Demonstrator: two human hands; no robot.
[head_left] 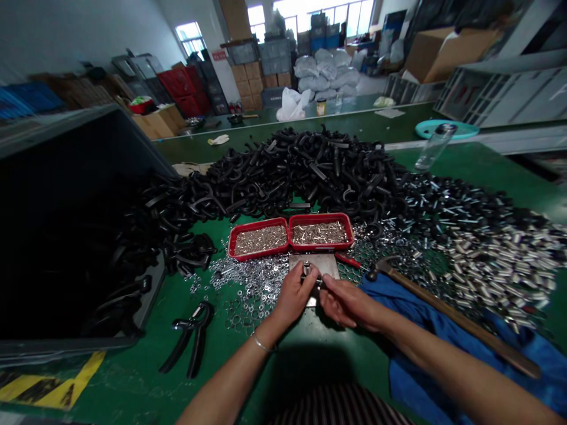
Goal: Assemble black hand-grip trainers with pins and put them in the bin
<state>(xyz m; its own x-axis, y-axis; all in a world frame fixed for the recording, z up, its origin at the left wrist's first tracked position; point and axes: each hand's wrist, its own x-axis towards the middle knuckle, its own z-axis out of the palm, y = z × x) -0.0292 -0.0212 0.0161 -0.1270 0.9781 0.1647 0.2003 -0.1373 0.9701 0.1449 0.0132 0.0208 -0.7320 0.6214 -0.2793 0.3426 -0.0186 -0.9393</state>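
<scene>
My left hand [293, 293] is closed around a small black-and-silver part [306, 268], its shiny round metal end showing above the fingers. My right hand [348, 301] meets it from the right, thumb and finger pinched together at the part's side; what they grip is too small to make out. Both hands are above a flat metal plate [328, 264]. Just behind the plate stand two red trays, the left tray [259, 255] and the right tray [322, 246], both filled with tiny metal pieces. A black hand gripper with a spring [200, 330] lies to the left on the green table.
A hammer [447, 310] rests on blue cloth [416, 354] at the right, near a red-handled tool [348, 260]. Black handles [301, 168] are heaped behind the trays. Metal sleeves [505, 265] and rings [252, 289] lie scattered. A large grey crate [150, 301] stands left.
</scene>
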